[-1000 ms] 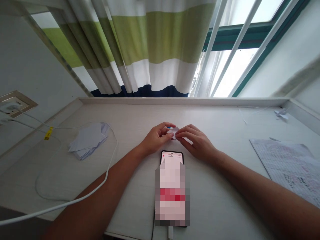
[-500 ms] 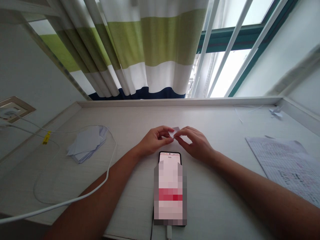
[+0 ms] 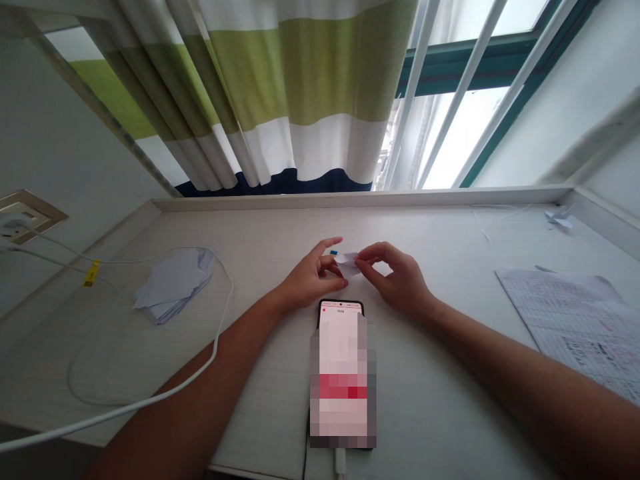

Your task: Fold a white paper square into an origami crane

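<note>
My right hand pinches a small piece of white paper between thumb and forefinger, at the paper's right side. The paper looks creased or folded. At its left is my left hand, with the index finger stretched out and the thumb apart below. The left middle fingers are curled close to the paper's left edge; whether they touch it I cannot tell. A tiny blue thing shows just behind the left fingers, its kind unclear. Below both hands lies a phone with its screen lit and largely blurred.
A stack of white paper pieces lies left on the white desktop. A white cable passes over my left forearm. Written sheets are at right, paper scraps at the back right corner. A curtain hangs behind.
My left index finger has lifted off the paper and stretched out. The paper now shows more of its surface, held by the right hand. The blue thing has come into view.
</note>
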Tool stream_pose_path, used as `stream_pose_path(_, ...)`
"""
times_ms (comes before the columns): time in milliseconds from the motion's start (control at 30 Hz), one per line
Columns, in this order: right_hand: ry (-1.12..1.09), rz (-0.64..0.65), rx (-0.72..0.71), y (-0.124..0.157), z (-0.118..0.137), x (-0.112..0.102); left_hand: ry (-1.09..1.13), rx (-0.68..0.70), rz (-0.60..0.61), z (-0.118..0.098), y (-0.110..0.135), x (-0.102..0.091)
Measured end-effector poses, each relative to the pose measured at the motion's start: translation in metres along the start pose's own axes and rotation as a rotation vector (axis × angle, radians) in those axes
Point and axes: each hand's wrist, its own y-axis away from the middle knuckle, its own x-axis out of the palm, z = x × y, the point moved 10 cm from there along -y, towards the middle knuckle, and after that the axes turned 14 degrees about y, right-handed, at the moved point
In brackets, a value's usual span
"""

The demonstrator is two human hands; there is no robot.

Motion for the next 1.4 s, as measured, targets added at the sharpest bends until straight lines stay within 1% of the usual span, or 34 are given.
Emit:
stream_pose_path(100,0.014,-0.002,-0.103,0.001,0.011,0.0,0.093,-0.036,0.031,0.001,0.0,0.003)
stream_pose_path(200,0.016,-0.01,-0.197,0.003,0.02,0.0,0.115,-0.036,-0.008,-0.001,-0.002,-0.001)
stream_pose_path(300,0.011,0.01,-0.272,0.005,0.027,0.002,0.107,-0.031,-0.033,-0.001,-0.002,-0.003)
stream_pose_path(367,0.01,-0.002,-0.265,0.004,0.026,0.001,0.105,-0.028,-0.008,-0.001,-0.002,0.0)
stream_pose_path(433,0.01,-0.035,-0.206,0.003,0.021,-0.003,0.096,-0.031,0.006,0.0,-0.001,0.002)
stream_pose_path(500,0.011,-0.069,-0.154,0.002,0.016,-0.006,0.072,-0.043,0.001,0.001,0.0,0.004)
stream_pose_path(567,0.018,-0.088,-0.144,0.001,0.015,-0.007,0.054,-0.06,-0.014,0.002,0.0,0.004)
stream_pose_path(633,0.028,-0.086,-0.176,0.002,0.018,-0.007,0.054,-0.07,-0.028,0.004,-0.001,0.004)
stream_pose_path(700,0.041,-0.06,-0.24,0.004,0.025,-0.004,0.066,-0.056,-0.056,0.005,-0.002,0.002)
stream_pose_path(767,0.053,-0.04,-0.299,0.006,0.032,-0.001,0.059,-0.022,-0.087,0.005,-0.003,0.0)
stream_pose_path(833,0.063,-0.033,-0.312,0.007,0.034,-0.001,0.049,0.021,-0.125,0.003,-0.004,-0.004)
stream_pose_path(933,0.074,-0.002,-0.253,0.004,0.028,0.003,0.068,0.065,-0.167,0.001,-0.003,-0.008)
stream_pose_path(1000,0.057,0.03,-0.163,0.002,0.017,0.006,0.063,0.069,-0.145,0.0,-0.003,-0.005)
stream_pose_path(1067,0.023,0.079,-0.048,-0.001,0.005,0.011,0.013,0.073,-0.127,-0.002,-0.002,-0.002)
stream_pose_path(1167,0.025,0.158,0.082,-0.001,-0.008,0.018,-0.117,0.104,-0.179,-0.007,0.001,-0.003)
stream_pose_path(1300,0.063,0.179,0.127,0.0,-0.012,0.019,-0.325,0.177,-0.235,-0.017,0.007,-0.001)
stream_pose_path(1400,0.047,0.195,0.134,0.0,-0.012,0.021,-0.396,0.223,-0.26,-0.022,0.009,0.0)
